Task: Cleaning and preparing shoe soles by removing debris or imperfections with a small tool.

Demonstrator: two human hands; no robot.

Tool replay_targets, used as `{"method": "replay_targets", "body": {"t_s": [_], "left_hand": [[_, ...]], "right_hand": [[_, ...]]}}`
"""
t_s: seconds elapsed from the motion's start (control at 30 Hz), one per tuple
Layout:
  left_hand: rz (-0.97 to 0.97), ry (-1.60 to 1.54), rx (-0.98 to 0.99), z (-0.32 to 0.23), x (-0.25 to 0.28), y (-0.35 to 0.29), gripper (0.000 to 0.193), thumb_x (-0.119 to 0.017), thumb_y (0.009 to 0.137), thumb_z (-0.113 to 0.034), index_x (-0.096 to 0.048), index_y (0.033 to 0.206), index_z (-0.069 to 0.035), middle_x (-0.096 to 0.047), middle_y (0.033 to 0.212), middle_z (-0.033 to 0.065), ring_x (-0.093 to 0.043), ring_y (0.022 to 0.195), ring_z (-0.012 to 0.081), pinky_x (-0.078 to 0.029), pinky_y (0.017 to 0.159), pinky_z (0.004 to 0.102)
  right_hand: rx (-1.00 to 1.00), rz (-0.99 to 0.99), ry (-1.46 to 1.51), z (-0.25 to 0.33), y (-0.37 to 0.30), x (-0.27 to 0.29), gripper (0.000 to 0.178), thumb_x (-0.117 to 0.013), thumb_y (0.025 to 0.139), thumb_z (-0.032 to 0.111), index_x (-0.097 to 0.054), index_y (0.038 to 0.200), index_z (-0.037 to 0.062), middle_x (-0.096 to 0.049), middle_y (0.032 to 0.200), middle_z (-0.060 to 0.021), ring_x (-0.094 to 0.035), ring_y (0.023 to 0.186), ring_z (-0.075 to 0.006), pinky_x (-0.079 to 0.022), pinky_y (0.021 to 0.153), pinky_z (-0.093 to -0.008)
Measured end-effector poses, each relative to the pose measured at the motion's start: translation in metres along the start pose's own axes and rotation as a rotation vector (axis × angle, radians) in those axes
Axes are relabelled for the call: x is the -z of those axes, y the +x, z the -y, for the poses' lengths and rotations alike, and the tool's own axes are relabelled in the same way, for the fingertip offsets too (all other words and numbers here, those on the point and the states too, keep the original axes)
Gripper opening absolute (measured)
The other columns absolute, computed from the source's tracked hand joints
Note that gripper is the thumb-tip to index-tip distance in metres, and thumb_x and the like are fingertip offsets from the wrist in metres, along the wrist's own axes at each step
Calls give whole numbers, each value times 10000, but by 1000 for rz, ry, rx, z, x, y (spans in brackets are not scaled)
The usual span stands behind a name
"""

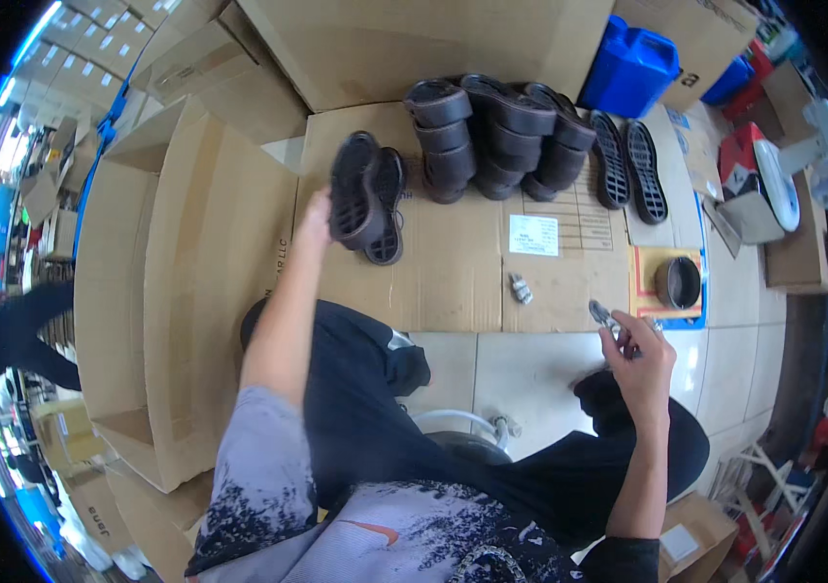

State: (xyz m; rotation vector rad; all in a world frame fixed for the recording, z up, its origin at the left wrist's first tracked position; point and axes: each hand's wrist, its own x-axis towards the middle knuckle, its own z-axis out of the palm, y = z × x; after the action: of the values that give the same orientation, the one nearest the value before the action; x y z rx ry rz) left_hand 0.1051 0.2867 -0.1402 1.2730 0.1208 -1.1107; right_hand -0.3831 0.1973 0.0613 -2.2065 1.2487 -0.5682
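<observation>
My left hand (315,222) grips a dark brown shoe sole (355,189) by its left edge, with the grid-patterned face showing. Under and beside it lies another dark sole (390,209) on the cardboard sheet. My right hand (642,355) is closed on a slim greyish tool with a rounded tip (600,312), held over the front edge of the cardboard; its exact kind is unclear. To the left of that hand a small grey-and-white crumpled piece (521,289) rests on the cardboard.
Nested brown soles (506,141) stand along the back, with two flat soles (627,170) to their right. A round brown bowl (678,283) sits on a tray at the right. Behind is a blue jug (629,66). An open carton (176,291) flanks my left arm.
</observation>
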Motion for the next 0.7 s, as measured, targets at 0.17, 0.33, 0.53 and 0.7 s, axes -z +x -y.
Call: {"method": "replay_targets", "body": {"t_s": [0.17,0.33,0.53,0.7], "left_hand": [[33,-299,103,92,-42,31,526,-267,981,-427,-515,1234,-37,-588,1204,152,-596,1022,290,-461,928,454],[-84,-323,79,78,-25,50,560,-362,963,-478,-502,1244,-14,-588,1196,158,-590,1028,294,-459,927,421],[-192,295,-196,35,0,87,542,-396,971,-425,-468,1295,4,-562,1239,152,-560,1093,261,-418,956,363],[-311,696,-388,22,-60,133,531,-429,946,-413,-557,1176,49,-555,1219,243,-513,1164,372,-398,966,415]], "right_hand": [[-28,76,-66,-2,8,-20,250,-739,714,46,-668,954,32,-514,624,-58,-472,541,-148,-408,510,-285],[-41,78,-75,-3,18,-27,245,-737,716,34,-665,950,24,-524,636,-61,-481,548,-152,-416,520,-279],[-73,128,-131,-2,21,-36,247,-736,713,27,-666,951,21,-519,633,-59,-483,553,-154,-420,522,-282],[-78,146,-165,-12,14,-50,239,-736,718,46,-671,946,16,-525,634,-58,-483,551,-158,-419,517,-288]]}}
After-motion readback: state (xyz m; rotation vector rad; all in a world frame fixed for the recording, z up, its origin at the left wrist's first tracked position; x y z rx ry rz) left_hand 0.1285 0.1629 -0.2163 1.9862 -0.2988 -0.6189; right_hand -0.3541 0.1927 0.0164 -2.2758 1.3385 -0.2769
